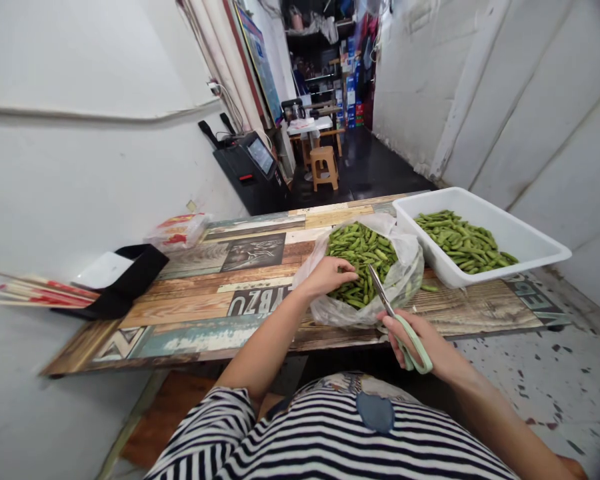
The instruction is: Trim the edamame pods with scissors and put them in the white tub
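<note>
Many slim pods (pixel 354 245), crinkled bag (pixel 411 259)

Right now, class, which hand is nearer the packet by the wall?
Left. The left hand is at the pods in the bag, to the right of the packet; the right hand, gripping scissors, is farther right.

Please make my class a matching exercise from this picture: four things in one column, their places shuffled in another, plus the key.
1. Scissors
2. Plastic bag
3. White tub
4. Stool

A. On the dark floor beyond the table
B. Closest to the left hand
C. Toward the table's right end
D. In the right hand

Pairs: 1-D, 2-B, 3-C, 4-A
</note>
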### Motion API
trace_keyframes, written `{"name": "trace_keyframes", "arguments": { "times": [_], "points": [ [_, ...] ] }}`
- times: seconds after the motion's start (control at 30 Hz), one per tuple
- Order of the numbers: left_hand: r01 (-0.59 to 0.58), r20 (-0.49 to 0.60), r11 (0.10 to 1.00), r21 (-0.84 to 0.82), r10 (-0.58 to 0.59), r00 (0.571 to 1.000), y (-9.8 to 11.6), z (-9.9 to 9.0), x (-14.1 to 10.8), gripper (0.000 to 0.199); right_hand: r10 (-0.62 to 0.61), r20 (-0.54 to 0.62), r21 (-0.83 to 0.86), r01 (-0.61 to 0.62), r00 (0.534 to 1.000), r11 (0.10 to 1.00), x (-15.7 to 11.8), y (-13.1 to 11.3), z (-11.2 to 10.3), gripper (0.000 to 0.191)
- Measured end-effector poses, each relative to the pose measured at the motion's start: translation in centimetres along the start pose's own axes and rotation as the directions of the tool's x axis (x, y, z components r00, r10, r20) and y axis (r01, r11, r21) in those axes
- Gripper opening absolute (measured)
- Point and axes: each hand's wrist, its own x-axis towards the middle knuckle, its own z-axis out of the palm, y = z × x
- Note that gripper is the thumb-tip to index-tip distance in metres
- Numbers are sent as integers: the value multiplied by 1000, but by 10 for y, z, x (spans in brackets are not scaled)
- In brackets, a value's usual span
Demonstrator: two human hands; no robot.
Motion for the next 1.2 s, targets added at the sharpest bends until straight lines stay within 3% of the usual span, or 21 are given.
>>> {"name": "trace_keyframes", "arguments": {
  "times": [0.13,0.33,0.7,0.97,1.2],
  "points": [
    [168,183,947,-274,-120,976,12,-4,-11,33,-74,66,-133,83,995,988,-2,-5,-2,51],
    [234,184,874,-426,-170,968,9,-6,-13,40,-104,8,-305,102,994,947,-6,-12,-4,48],
    [181,242,932,-314,-105,965,20,-1,-21,38,-171,7,-440,157,985,884,-8,-21,-6,30],
    [273,238,855,-440,-183,954,16,2,-14,30,-107,-44,-339,86,993,937,-1,-11,-4,34],
    [165,155,720,-675,-80,985,19,4,-15,33,-155,64,-78,160,986,984,-4,-10,-2,50]
  ]
}}
